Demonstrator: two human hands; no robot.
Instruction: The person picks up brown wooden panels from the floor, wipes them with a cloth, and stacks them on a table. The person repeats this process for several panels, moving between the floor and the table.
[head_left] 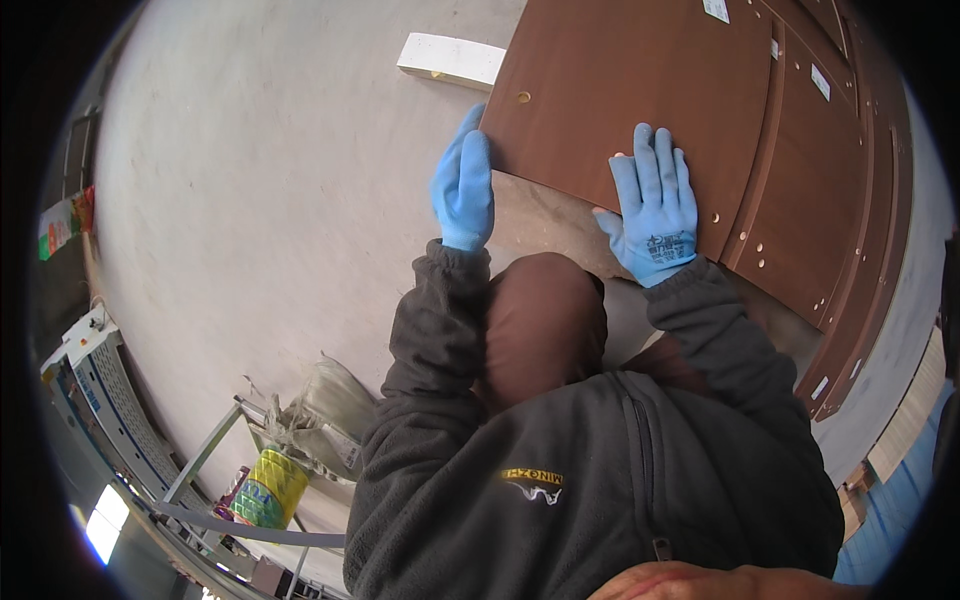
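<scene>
A wide brown wood-look board (pixel 620 80) lies in front of me, with a round hole near its left corner and a white label at its far side. My right hand (pixel 655 210), in a blue glove, rests flat on the board near its front edge, its fingers stretched forward. Also in a blue glove, my left hand (pixel 464 190) is upright at the board's left corner, fingers extended along the edge. Whether its palm presses on the edge is partly hidden. Neither hand grips anything.
More brown boards (pixel 805 180) with small holes and labels lie to the right. A white block (pixel 452 60) juts out from beside the board's left edge. Behind me at the left are a metal frame (pixel 205 455), a yellow-green container (pixel 268 488) and a pale sack (pixel 335 405).
</scene>
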